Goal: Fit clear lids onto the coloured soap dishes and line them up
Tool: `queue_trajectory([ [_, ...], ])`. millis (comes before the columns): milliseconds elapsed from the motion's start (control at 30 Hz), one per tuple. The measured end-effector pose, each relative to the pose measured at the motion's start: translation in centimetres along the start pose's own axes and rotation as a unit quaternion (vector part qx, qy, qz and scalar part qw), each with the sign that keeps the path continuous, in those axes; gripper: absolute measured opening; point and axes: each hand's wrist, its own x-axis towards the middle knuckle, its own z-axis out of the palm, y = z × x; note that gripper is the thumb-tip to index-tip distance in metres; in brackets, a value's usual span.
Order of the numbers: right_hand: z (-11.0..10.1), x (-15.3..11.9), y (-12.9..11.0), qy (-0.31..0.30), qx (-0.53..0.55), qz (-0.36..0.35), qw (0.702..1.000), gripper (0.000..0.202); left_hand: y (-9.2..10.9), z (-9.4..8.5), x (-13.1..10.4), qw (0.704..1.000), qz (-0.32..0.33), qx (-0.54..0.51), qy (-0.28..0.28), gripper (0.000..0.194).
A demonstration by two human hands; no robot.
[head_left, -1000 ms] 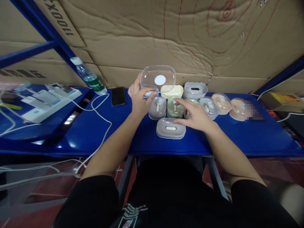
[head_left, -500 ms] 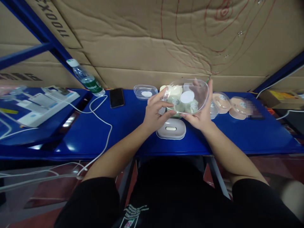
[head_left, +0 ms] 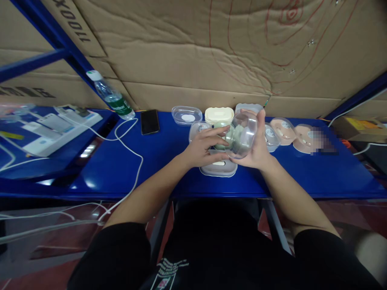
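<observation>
My right hand (head_left: pixel 255 151) is closed round a clear plastic container (head_left: pixel 246 135), which it holds tilted on its side above the table. My left hand (head_left: pixel 204 149) has its fingers stretched and spread at the container's left edge; whether the fingertips touch it I cannot tell. Green containers (head_left: pixel 220 133) show partly behind the clear one. Below the hands lies a pale lidded box (head_left: pixel 217 171) with a cream oblong piece on top. Another pale box (head_left: pixel 201 128) with a round label stands behind my left fingers, and a cream scalloped container (head_left: pixel 219 114) is beyond it.
A clear container (head_left: pixel 186 116) with a white oval stands at the back. Peach containers (head_left: pixel 282 131) and a grey one (head_left: pixel 271 137) are on the right. Further left are a phone (head_left: pixel 149 122), water bottle (head_left: pixel 113 98), white cable (head_left: pixel 140 161) and power strip (head_left: pixel 63 135). Cardboard (head_left: pixel 175 60) walls the back.
The clear container has turned from facing me to a sideways tilt in my right hand. My left fingers have straightened and loosened, and the containers behind show more.
</observation>
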Motion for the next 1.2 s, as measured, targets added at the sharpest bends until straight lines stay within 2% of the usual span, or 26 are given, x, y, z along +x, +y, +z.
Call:
queue_trajectory([
  [100, -0.3, 0.0, -0.3, 0.050, -0.022, -0.023, 0.998, 0.157, 0.0, -1.4, 0.2, 0.999, -0.007, 0.031, -0.023, 0.065],
  [233, -0.7, 0.1, -0.7, -0.026, 0.018, -0.095, 0.995, 0.135, -0.3, -3.2, 0.1, 0.999, -0.027, 0.034, 0.005, 0.083],
  [333, -1.0, 0.2, -0.9, -0.087, 0.063, -0.122, 0.987, 0.130, -0.5, -4.2, 0.1, 0.999, -0.037, -0.005, 0.006, 0.095],
  [433, -1.4, 0.2, -0.7, -0.102, 0.080, -0.118, 0.985, 0.131, -0.4, -4.9, 0.4, 0.998, -0.052, -0.035, -0.030, 0.096],
  [567, -2.0, 0.0, -0.1, -0.122, 0.074, -0.086, 0.986, 0.127, 0.2, -5.1, 0.7, 0.997, -0.047, -0.024, -0.058, 0.085],
  [700, -2.2, 0.0, -0.1, -0.164, 0.057, -0.048, 0.984, 0.119, 1.5, -4.8, 0.7, 0.989, -0.073, 0.002, -0.129, 0.090],
  [833, -2.0, 0.2, -0.5, -0.201, 0.041, -0.027, 0.978, 0.121, 3.4, -5.0, 1.0, 0.953, -0.183, 0.060, -0.235, 0.103],
  [900, -1.8, 0.3, -0.7, -0.217, 0.042, -0.023, 0.975, 0.120, 4.3, -5.3, 1.3, 0.933, -0.217, 0.084, -0.275, 0.107],
  [1200, -1.3, 0.5, -0.9, -0.248, 0.043, -0.009, 0.968, 0.121, 5.4, -4.7, 1.6, 0.884, -0.263, 0.145, -0.358, 0.111],
])
